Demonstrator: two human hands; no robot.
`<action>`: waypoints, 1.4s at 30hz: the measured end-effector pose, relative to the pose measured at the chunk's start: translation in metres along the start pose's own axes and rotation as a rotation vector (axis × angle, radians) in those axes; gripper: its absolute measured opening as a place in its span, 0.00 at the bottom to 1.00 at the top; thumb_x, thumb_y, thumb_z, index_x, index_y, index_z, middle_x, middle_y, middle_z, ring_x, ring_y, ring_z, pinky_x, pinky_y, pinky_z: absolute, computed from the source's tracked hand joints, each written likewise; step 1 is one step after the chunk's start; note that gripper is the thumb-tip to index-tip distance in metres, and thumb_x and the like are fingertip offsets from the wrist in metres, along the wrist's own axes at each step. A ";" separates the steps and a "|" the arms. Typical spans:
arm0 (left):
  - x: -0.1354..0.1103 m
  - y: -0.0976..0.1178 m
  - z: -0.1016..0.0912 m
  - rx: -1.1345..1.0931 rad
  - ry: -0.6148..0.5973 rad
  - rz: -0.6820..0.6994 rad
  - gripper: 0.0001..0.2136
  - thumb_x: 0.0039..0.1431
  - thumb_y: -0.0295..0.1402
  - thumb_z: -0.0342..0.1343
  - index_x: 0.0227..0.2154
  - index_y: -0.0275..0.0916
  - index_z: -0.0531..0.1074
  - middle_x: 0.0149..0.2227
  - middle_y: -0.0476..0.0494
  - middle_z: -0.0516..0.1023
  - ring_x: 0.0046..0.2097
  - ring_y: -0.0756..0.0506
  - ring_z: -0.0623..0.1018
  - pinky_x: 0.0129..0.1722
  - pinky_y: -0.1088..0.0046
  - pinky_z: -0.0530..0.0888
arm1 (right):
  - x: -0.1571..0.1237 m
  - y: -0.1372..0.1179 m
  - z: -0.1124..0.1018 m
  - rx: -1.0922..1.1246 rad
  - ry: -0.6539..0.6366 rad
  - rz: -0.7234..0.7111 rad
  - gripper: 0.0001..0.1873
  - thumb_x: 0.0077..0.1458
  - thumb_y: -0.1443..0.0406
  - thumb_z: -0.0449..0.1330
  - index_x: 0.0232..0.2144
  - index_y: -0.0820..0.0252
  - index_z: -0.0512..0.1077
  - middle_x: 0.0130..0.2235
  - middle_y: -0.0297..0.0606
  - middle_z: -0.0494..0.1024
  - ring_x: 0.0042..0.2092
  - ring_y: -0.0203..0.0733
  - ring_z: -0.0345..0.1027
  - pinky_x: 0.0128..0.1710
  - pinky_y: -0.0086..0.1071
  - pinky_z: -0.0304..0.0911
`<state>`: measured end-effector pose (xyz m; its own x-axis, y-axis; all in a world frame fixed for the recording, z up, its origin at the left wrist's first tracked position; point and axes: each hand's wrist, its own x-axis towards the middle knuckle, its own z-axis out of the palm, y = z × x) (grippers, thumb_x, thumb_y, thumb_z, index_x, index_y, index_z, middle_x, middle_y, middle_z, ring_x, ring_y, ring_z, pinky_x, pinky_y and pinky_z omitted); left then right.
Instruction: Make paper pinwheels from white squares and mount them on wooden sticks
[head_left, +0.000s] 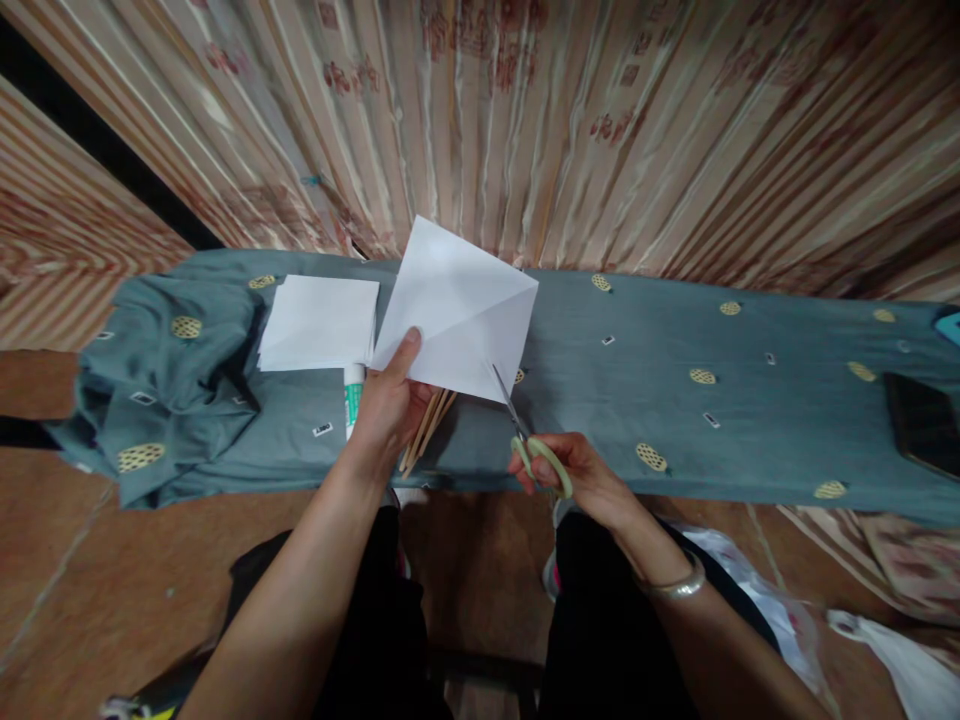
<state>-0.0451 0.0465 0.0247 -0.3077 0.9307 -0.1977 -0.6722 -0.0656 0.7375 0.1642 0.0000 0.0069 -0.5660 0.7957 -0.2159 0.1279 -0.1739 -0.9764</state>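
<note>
My left hand [394, 400] grips a white sheet of paper [457, 295] at its lower left corner, thumb on top. A diagonal crease crosses the sheet, which is raised over the cloth. In my right hand [574, 470] is a pair of scissors [523, 437] with pale green handles. Their blades point up and left and meet the paper's lower edge near its right corner. Just under my left hand lie several thin wooden sticks [427, 430]. A glue stick [353, 392] with a green and white label is beside my left wrist, partly covered by it.
A stack of white paper [321, 322] lies at the left on the grey-green cloth [637, 350], which is bunched at its left end. A black phone [924, 425] sits far right. A pleated curtain [480, 130] hangs behind the narrow surface.
</note>
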 end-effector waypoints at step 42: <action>-0.003 -0.013 -0.003 0.103 -0.076 -0.008 0.17 0.53 0.34 0.64 0.46 0.37 0.73 0.51 0.39 0.78 0.58 0.37 0.72 0.52 0.63 0.76 | -0.001 0.005 -0.001 0.040 0.029 -0.024 0.28 0.49 0.42 0.60 0.23 0.63 0.72 0.19 0.31 0.69 0.22 0.29 0.54 0.23 0.28 0.50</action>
<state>-0.0371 0.0434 0.0135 -0.2477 0.9560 -0.1571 -0.6007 -0.0243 0.7991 0.1666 -0.0008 0.0026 -0.5447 0.8162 -0.1926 0.0814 -0.1772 -0.9808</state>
